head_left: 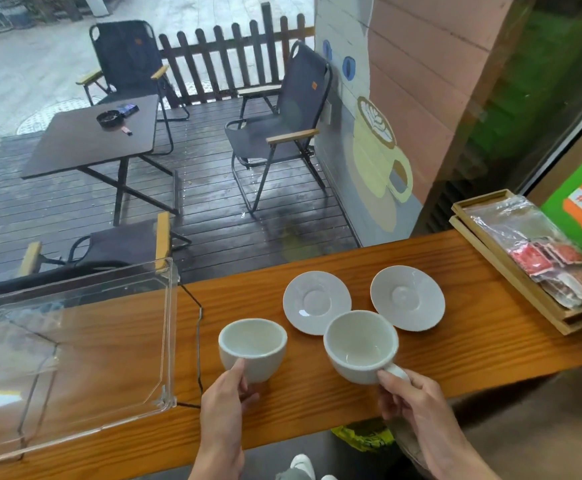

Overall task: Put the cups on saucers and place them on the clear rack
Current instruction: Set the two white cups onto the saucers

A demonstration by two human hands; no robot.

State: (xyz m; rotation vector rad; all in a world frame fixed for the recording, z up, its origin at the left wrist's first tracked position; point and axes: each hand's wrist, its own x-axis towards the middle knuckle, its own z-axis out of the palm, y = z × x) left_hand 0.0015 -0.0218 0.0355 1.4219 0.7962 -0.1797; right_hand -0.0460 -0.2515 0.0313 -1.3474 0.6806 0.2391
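Left hand (pixel 225 403): pinching left cup (pixel 252 348), frame centre.
Right hand (pixel 411 403): pinching handle of right cup (pixel 360 344).
Saucers (pixel 316 302) (pixel 407 297): both empty.
Clear rack (pixel 75 341): lower left, nothing on it.
Progress: seems barely started.

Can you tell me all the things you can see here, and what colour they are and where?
Cups: 2, white, on the counter, one in each hand.
Saucers: 2, white, empty, behind the cups.
Rack: 1, clear, left end of the counter.
Counter: 1, orange-brown wood, across the front.
Tray: 1, pale wood, far right, holding packets.
Packets: several, red and brown, in clear wrap.
Chairs: 3, dark, out on the deck.
Table: 1, dark, on the deck.
Left hand: holds the left cup.
Right hand: holds the right cup's handle.
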